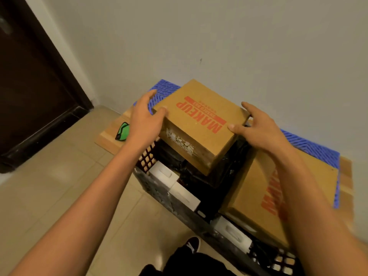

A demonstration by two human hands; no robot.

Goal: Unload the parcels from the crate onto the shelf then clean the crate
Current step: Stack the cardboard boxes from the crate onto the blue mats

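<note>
Both hands bracket the upper cardboard parcel [196, 124], printed MAKEUP in red, which sits tilted on top of the load in the black lattice crate [159, 188]. The left hand [142, 118] has its fingers spread, thumb on the parcel's near-left corner and fingertips reaching past its far-left edge. The right hand [256, 125] is likewise open, thumb touching the near-right corner, fingers curled round the right end; whether either palm presses firmly cannot be told. Below the right forearm lies a second brown parcel [256, 198]; between the forearms white boxes [175, 186] stand along the crate's near wall. Beyond the fingertips a blue ribbed mat [165, 88] covers a low wooden shelf [108, 136], and a green object [122, 132] rests just left of the left wrist. Risk, as judged: contact only at the corners of a tilted parcel may let it rotate or slide toward the person; a hasty lift could also disturb the dark wrapped items beneath it.
</note>
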